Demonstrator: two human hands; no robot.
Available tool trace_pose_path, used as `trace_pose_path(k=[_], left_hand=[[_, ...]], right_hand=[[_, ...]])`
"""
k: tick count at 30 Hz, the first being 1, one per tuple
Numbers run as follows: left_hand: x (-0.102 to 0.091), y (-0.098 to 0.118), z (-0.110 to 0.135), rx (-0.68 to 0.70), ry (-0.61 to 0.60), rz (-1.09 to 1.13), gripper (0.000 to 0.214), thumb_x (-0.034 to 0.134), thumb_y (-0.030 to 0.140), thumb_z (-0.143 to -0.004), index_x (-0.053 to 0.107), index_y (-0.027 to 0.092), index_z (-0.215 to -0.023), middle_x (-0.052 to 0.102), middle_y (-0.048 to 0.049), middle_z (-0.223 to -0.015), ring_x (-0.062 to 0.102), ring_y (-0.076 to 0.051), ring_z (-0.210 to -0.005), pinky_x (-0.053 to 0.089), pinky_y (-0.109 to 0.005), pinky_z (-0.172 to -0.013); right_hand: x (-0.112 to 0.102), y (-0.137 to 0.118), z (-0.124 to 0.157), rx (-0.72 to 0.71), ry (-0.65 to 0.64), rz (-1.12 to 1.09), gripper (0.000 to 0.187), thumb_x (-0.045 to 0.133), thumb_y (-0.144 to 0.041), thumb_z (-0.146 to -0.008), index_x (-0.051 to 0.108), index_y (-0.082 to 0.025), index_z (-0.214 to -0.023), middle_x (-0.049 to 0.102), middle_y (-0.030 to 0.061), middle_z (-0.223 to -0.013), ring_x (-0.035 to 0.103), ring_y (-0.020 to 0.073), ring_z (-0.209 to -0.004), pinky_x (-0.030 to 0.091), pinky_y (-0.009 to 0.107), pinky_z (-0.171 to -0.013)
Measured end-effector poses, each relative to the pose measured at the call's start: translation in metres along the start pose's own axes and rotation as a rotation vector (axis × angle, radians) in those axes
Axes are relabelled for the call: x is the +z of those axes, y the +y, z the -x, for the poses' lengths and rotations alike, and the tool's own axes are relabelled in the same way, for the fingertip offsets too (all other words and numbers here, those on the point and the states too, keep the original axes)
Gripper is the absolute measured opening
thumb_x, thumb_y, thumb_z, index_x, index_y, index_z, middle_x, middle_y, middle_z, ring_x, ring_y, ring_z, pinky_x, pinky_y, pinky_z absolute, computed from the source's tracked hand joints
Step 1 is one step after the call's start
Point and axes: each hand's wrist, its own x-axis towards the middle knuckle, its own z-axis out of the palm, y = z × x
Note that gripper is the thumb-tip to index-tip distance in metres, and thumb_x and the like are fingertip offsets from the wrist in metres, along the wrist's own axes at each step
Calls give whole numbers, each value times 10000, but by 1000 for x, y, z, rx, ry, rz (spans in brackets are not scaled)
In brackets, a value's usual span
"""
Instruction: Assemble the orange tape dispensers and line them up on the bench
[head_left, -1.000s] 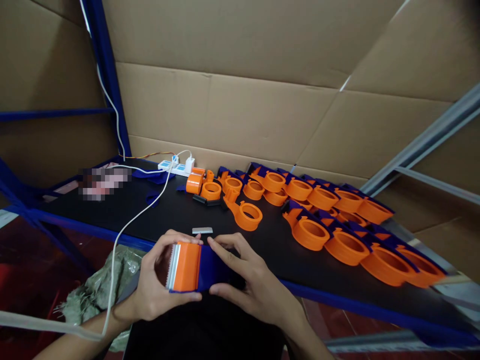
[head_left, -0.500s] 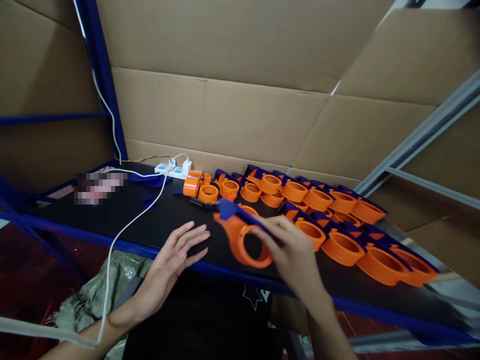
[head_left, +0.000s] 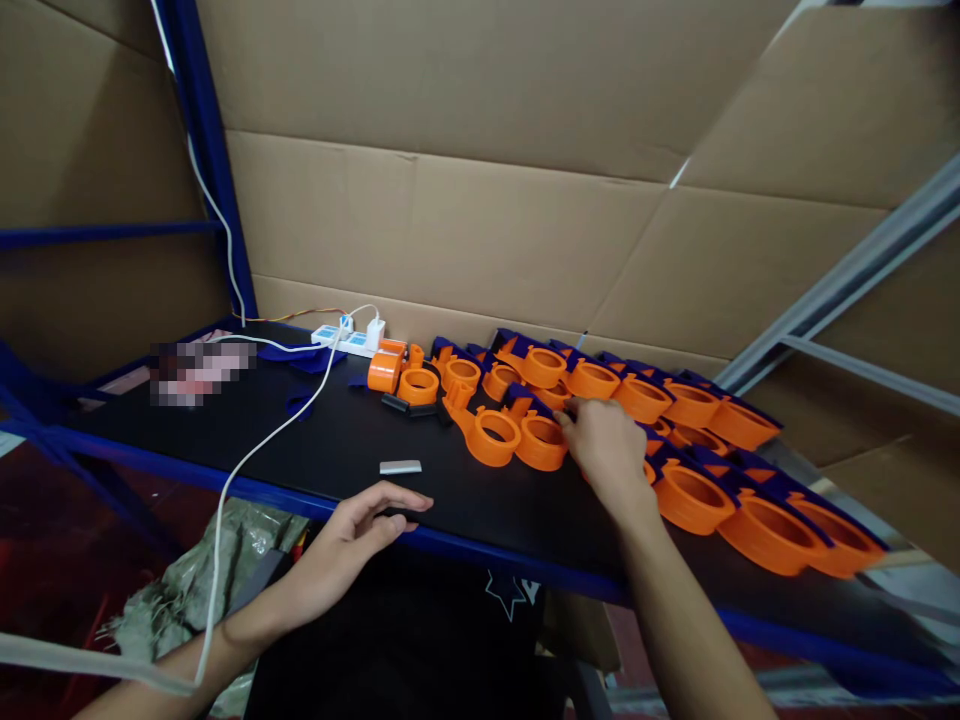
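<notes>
My right hand (head_left: 607, 447) reaches over the black shelf top (head_left: 330, 440) and rests against an orange and blue tape dispenser (head_left: 541, 440), fingers curled at its right side. That dispenser stands on the shelf beside an orange ring part (head_left: 491, 436). My left hand (head_left: 352, 545) hovers at the shelf's near edge, fingers stretched out and holding nothing. A small metal blade (head_left: 400, 467) lies just beyond its fingertips.
Rows of several orange and blue dispensers (head_left: 697, 440) fill the right of the shelf. A white power strip (head_left: 346, 337) with a white cable (head_left: 247, 455) lies at the back left. Cardboard sheets (head_left: 487, 200) wall the back. A blue rack post (head_left: 199, 150) stands left.
My right hand carried the dispenser from in front of me forward and set it down among the row. My left hand let go of it and dropped to the shelf edge.
</notes>
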Motion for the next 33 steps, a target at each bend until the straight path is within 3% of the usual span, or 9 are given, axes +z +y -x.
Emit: trace_pose_path(k=[3,6,12,16,21,23,26,30,33], left_hand=[[-2,0,-1,-6,-9,-42,253,620,358,-933,749,241,-1117,727,-110,-1224,647,-317,-1182,498,-488,-1036],[-3,0,-1,-6,-6,-46,261,619,371,-932,751,239,-1114,731,-109,-1214,655,-315,-1167,504,-480,-1028],[0,-2,-2,-32,-6,95,278,615,390,-935,756,218,-1103,732,-129,-1211,654,-322,-1178,513,-484,-1018],[3,-8,-4,-1,97,303,384,619,392,-934,675,213,-1269,675,-156,-1325,598,-341,-1265,503,-512,-1027],[-1,-9,-7,51,361,501,390,629,421,-924,665,204,-1246,690,-144,-1305,638,-322,-1210,527,-463,-994],[-5,-7,-7,24,426,514,337,649,429,-910,718,159,-1101,762,-146,-1106,718,-300,-1031,572,-418,-899],[-8,-6,-7,-16,404,510,332,674,434,-889,740,124,-990,768,-119,-815,738,-245,-762,591,-345,-728],[-4,-5,-3,-113,315,487,347,704,370,-862,718,123,-1105,747,-97,-726,709,-224,-663,567,-316,-639],[1,-4,0,-180,276,465,360,696,349,-864,693,108,-1131,746,-111,-723,706,-230,-660,555,-309,-634]], right_hand=[[-5,-19,5,-278,-42,-89,465,424,-470,-1003,687,-181,-1256,694,176,-1224,587,332,-1218,493,398,-874],[-4,-38,6,-556,-214,-158,558,603,-492,-913,579,-220,-1399,603,134,-1392,519,308,-1305,434,403,-1034],[-4,-51,5,-539,-203,-147,606,711,-375,-834,559,-161,-1380,583,175,-1375,513,352,-1285,410,467,-1071],[-26,-64,46,-546,-53,-449,624,704,-459,-849,523,-185,-1380,586,161,-1349,515,349,-1275,428,503,-1061],[-49,-94,94,-853,-444,-895,577,704,-491,-869,539,-279,-1380,640,66,-1314,637,235,-1122,527,366,-939],[-46,-101,89,-874,-491,-956,360,549,-445,-987,619,-274,-1297,693,48,-1226,675,201,-1038,539,332,-888],[-25,-107,58,-791,-346,-812,361,389,-405,-1056,688,-239,-1172,716,63,-1182,671,213,-1082,512,358,-945],[8,-118,15,-701,-187,-386,355,518,-362,-1004,620,-153,-1272,643,167,-1290,577,306,-1237,473,457,-1008],[18,-134,4,-749,-188,-341,325,540,-293,-990,626,-114,-1247,638,201,-1262,561,312,-1238,461,457,-1017]])
